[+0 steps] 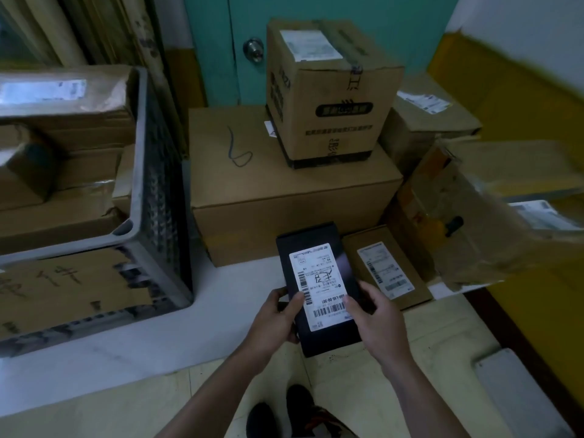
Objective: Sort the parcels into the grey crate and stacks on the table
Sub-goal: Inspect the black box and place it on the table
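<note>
Leftmost, a grey crate point(148, 172) of latticed plastic, packed with cardboard parcels point(63, 172), was set left of the large carton point(284, 197). Before that carton a slim, glossy, white-labelled black parcel point(319, 248) was gripped by the left hand point(278, 314) and right hand point(376, 320), fingers curled round its long edges. A flat brown parcel point(385, 267) lay at the carton's front right corner.

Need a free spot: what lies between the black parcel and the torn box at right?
A flat brown parcel, lying on the table; head view shows it.
</note>
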Available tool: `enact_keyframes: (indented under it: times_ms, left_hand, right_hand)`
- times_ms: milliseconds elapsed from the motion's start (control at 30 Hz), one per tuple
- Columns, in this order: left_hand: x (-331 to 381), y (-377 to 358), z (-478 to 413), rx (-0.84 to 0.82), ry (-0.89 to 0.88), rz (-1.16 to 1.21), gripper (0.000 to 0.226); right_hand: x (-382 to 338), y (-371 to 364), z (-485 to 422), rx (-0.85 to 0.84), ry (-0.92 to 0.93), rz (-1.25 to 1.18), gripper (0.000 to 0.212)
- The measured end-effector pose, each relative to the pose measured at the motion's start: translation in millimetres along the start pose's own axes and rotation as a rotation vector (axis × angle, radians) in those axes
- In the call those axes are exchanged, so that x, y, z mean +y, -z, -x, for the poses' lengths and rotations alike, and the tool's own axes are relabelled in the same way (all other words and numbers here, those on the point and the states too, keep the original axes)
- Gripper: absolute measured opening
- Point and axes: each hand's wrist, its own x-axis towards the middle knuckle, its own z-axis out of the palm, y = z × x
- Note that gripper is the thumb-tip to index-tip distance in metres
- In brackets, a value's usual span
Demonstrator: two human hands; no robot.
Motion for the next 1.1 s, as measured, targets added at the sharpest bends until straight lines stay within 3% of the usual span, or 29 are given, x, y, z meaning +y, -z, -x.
enact_keyframes:
  times_ms: [367, 600, 833, 967, 1100]
  left_hand:
    - [8, -56, -29, -0.078, -0.016, -0.050, 0.036]
    - [12, -100, -57, -0.079, 0.046, -0.028, 0.031]
    - [28, -127, -85, -0.056, 0.059, 0.098, 0.028]
    - [28, -139, -93, -0.030, 0.048, 0.046, 0.036]
    - [25, -151, -95, 0.007, 0.031, -0.009, 0.026]
  right_hand:
    - [12, 40, -16, 0.137, -0.039, 0.103, 0.052]
    - [22, 54, -41, 0.206, -0.084, 0.452, 0.057]
    - [19, 56, -56, 0.134, -0.024, 0.740, 0.070]
    - [30, 60, -64, -0.034, -0.025, 0.806, 0.081]
    - [37, 66, -67, -0.126, -0.024, 0.872, 0.084]
